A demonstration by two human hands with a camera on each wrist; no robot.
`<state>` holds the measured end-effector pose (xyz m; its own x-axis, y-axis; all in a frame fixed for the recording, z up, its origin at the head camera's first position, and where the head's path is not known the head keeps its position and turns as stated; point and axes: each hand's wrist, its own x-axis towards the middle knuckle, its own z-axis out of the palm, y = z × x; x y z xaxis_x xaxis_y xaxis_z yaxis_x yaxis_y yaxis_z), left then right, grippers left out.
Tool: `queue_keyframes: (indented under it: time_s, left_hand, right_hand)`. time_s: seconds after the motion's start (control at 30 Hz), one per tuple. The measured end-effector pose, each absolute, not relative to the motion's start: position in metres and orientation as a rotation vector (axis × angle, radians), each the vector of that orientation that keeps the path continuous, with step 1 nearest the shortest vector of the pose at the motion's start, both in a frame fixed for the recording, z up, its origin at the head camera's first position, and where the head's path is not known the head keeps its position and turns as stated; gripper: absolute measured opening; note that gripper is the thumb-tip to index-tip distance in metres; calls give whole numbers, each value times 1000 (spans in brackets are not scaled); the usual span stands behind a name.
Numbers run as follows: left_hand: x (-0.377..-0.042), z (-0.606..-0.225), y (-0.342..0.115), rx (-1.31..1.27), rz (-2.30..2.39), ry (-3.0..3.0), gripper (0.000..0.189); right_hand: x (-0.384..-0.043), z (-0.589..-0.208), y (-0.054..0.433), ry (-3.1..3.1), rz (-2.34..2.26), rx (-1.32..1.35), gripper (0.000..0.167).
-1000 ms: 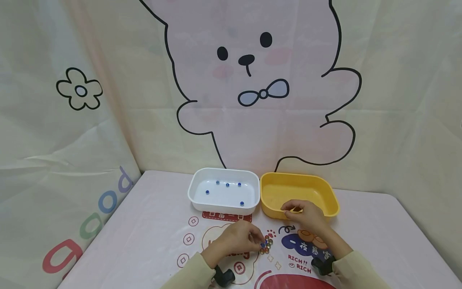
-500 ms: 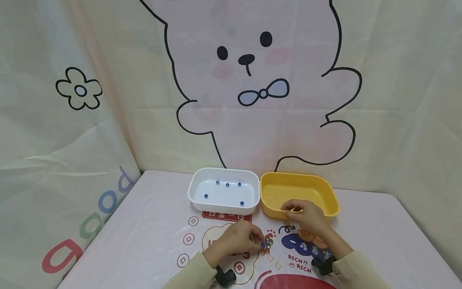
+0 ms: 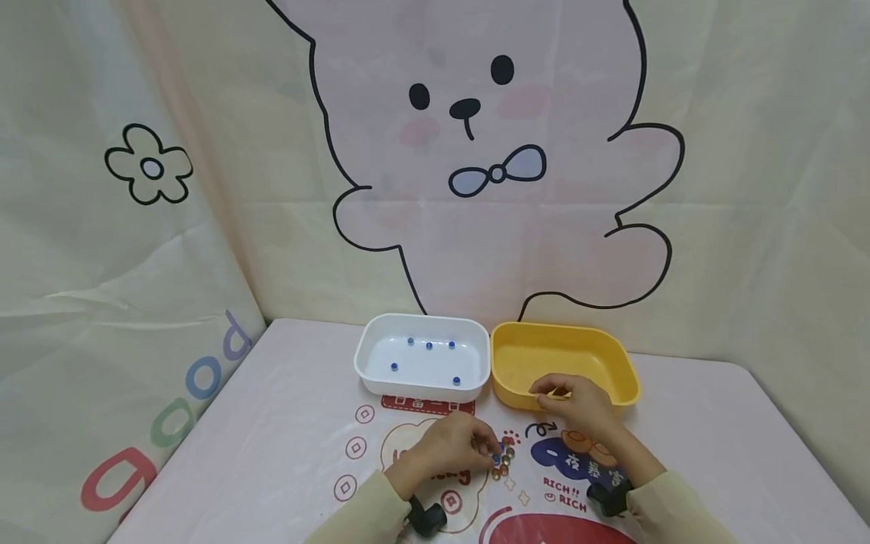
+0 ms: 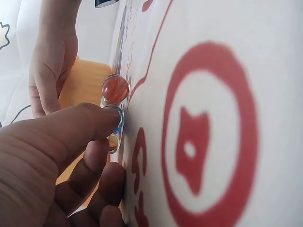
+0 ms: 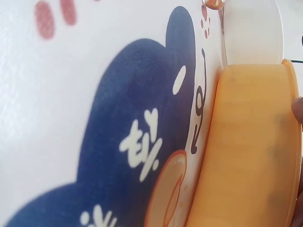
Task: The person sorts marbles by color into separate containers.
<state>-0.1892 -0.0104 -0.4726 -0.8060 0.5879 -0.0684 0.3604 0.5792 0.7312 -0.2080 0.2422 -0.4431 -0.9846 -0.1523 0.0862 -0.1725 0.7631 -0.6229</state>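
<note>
My left hand (image 3: 451, 446) is at a small cluster of glass marbles (image 3: 510, 453) on the table. Its thumb and fingertips pinch a clear marble with blue in it (image 4: 117, 124), partly hidden by the thumb. An orange marble (image 4: 115, 89) lies beside the thumb, and an amber one (image 4: 112, 143) shows below it. My right hand (image 3: 578, 404) holds the near rim of the yellow tub (image 3: 612, 355), with fingers curled over the edge. Several blue marbles (image 3: 429, 346) lie apart in the white tub (image 3: 365, 370).
The two tubs stand side by side near the back of the table. A printed cloth (image 3: 272, 446) covers the tabletop. Behind it hangs a curtain (image 3: 761, 189) with a cartoon bear. Black camera mounts (image 3: 427, 517) sit at both wrists.
The leftmost blue marble in the white tub has rolled a little, first nearer, then slightly right. Both hands stay almost where they were.
</note>
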Motion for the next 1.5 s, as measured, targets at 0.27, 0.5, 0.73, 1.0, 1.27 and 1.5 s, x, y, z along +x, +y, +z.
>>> queue_keyframes:
  time_s: [0.27,0.5,0.73,1.0,1.27,1.5]
  left_hand:
    - [-190,-473,-11,786,1065,2514,12]
    - [-190,-472,-11,781,1062,2509,11]
    - [-189,-464,-15,719,1104,2487,12]
    - [-188,-456,-22,671,1144,2493,10]
    - [-189,-445,-28,680,1162,2521,8]
    - [-194,-441,-36,759,1191,2554,8]
  right_hand:
    - [-207,-442,242,-2915,1038,278,14]
    - [-207,-443,242,-2917,1036,268,14]
    - [-207,-442,242,-2926,1035,265,17]
    - [-206,-441,241,-2925,1054,259,17]
    - [-207,-442,242,-2926,1042,277,17]
    - [-209,-445,243,-2928,1039,272,14]
